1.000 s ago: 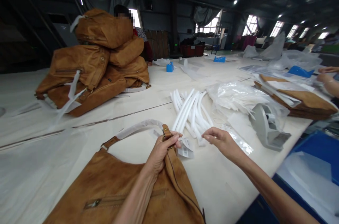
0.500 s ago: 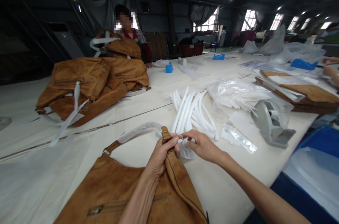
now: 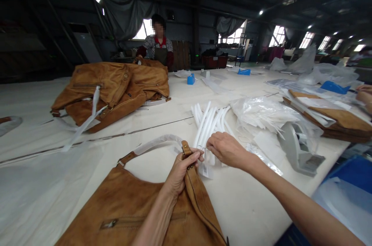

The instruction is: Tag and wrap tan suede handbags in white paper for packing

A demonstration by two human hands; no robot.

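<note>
A brown handbag lies in front of me, a zipped pocket on its face. Its handle is wrapped in whitish film and arches toward a brown strap tab. My left hand is closed around the strap just below that tab, thumb on top. A clear tag with a pale label hangs beside those fingers. Just right of them, my right hand is closed in a pinch; whatever its fingertips hold is too small to make out. White foam-like tubes lie behind both hands.
More brown bags are piled at the back left, near a co-worker. To the right are plastic packets, a grey tape dispenser and stacked brown pieces. Below the table's right edge is a blue bin.
My right hand has drawn up and slightly right, away from my left fingers, and curled tighter. My left hand keeps its hold on the strap. The co-worker has lowered the bag held up earlier.
</note>
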